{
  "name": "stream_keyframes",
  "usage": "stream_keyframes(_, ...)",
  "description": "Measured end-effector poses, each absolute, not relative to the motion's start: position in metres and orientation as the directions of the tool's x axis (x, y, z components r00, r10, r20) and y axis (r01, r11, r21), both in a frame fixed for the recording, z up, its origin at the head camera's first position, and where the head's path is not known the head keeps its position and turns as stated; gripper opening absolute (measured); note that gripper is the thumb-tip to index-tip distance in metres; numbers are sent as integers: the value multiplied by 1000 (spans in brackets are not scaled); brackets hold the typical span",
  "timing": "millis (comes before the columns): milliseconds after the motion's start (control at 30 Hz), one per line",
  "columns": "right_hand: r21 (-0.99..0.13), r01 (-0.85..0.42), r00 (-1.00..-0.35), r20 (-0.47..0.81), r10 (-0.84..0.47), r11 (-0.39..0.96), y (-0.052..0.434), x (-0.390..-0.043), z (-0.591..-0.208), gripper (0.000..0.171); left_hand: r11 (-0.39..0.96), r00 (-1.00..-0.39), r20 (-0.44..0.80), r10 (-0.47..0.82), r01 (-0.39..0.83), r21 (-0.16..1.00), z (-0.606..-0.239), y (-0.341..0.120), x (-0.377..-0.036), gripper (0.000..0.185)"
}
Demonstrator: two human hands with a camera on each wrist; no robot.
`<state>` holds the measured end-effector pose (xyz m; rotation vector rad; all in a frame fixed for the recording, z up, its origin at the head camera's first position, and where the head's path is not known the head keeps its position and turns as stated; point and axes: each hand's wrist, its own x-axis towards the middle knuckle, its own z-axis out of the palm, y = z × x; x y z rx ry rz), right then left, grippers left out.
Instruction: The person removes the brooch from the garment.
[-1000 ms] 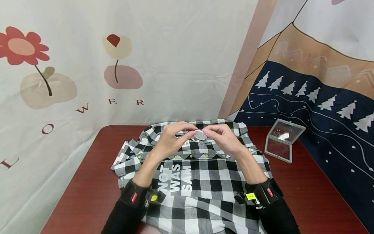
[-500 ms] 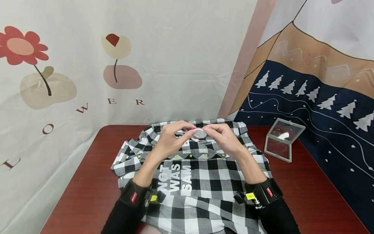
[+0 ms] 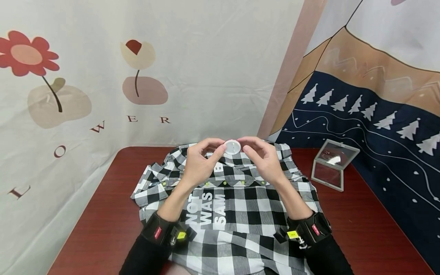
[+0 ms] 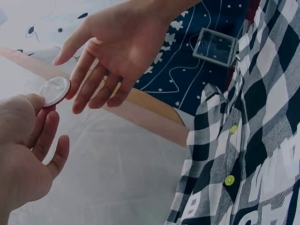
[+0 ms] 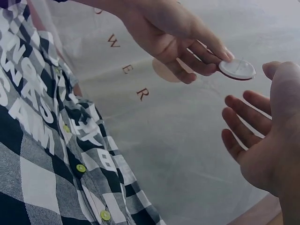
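Note:
A small round pin badge [image 3: 232, 147], its pale back turned up and its rim reddish, is held above the shirt. My left hand [image 3: 201, 162] pinches its left edge between thumb and fingers. A thin line, like a pin, crosses the badge's back [image 4: 55, 91] in the left wrist view. Just right of the badge is my right hand [image 3: 264, 160], fingers loosely bent; in the right wrist view a gap separates its fingers [image 5: 243, 119] from the badge. Beneath both hands, a black-and-white checked shirt [image 3: 254, 202] with white lettering and yellow-green buttons lies spread out.
An open clear hinged case [image 3: 335, 164] stands on the red-brown table [image 3: 357, 229], right of the shirt. A pale printed curtain [image 3: 206, 76] hangs behind the table, and a dark blue cloth with white trees [image 3: 343, 118] borders its right side.
Both hands have risen slightly, taking the badge up and a little left. The right fingers have parted from the badge's edge, while the left hand still pinches it.

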<state>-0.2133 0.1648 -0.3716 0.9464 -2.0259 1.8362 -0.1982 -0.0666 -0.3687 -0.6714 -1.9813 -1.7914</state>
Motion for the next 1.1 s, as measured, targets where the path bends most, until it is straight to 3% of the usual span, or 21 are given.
stream_keyframes(200, -728, -685, -702, 649, -295, 28, 159, -210, -373, 42, 54, -820, 568, 73, 572, 819, -368, -65, -197, 15)
stream_keyframes(367, -740, -671, -713, 630, -307, 40, 156, -207, -373, 48, 53, -825, 560, 77, 564, 824, -367, -63, -196, 15)
stream_keyframes(1100, -762, -648, -731, 617, -290, 13, 153, -206, -376, 26, 79, -829, 552, 90, 559, 825, -371, -61, -197, 13)
